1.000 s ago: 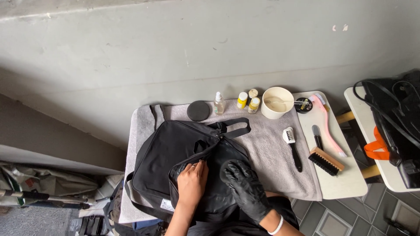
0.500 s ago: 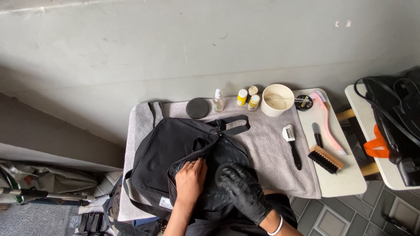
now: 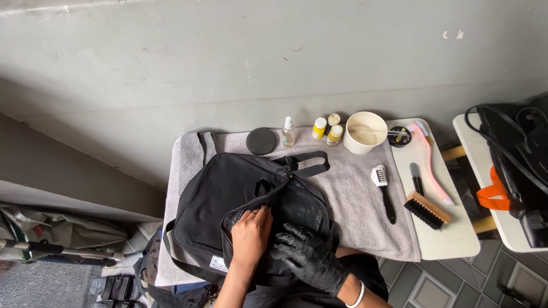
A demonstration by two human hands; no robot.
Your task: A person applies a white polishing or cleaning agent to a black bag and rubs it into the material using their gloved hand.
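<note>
Two hands are laid on a black bag [image 3: 228,194] on the grey towel [image 3: 354,199]. The bare left hand [image 3: 250,234] is pressed flat, fingers together, at its opening; at three o'clock, the black-gloved right hand [image 3: 308,256] is spread. Brushes [image 3: 427,210] are seen further right.

A black bag [image 3: 240,199] with a small white label lies on a grey towel [image 3: 354,199] over a white counter [image 3: 451,245]. One of the hands [image 3: 250,234] is bare, the other [image 3: 308,256] in a glossy black glove. Behind stand yellow-capped bottles [image 3: 326,130], a cream bowl [image 3: 365,132] and a pink brush [image 3: 431,162].
</note>
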